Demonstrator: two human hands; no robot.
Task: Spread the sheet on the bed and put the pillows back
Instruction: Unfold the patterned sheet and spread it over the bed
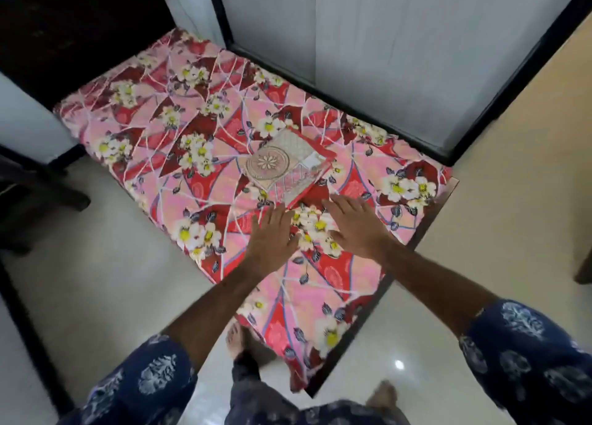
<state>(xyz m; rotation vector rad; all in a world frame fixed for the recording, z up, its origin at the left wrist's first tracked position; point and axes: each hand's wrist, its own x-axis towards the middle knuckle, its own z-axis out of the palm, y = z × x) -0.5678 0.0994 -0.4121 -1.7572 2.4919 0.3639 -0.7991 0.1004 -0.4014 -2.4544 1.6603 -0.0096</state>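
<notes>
Sheet point(205, 142), red and pink with white flowers, already covers the bed from the near corner, which overhangs the floor beside the person's bare feet, to the dark headboard point(80, 30) at the far left. Nearest on it are the two hands: the left hand point(272, 235) and right hand point(355, 219) lie flat with fingers straight, close together but not touching, neither gripping any cloth. Just beyond their fingertips sits a folded cloth point(288, 165), beige with a round flower motif and a red edge (perhaps a folded cover; I cannot tell).

The risks, as I judge them: a forward smoothing push would shove that folded cloth along and ruck the sheet beneath it. The near corner hangs loose, so a hard sweep could drag the sheet askew. No pillows are in view, so that step looks undone, and fetching them could brush the hanging edge.
</notes>
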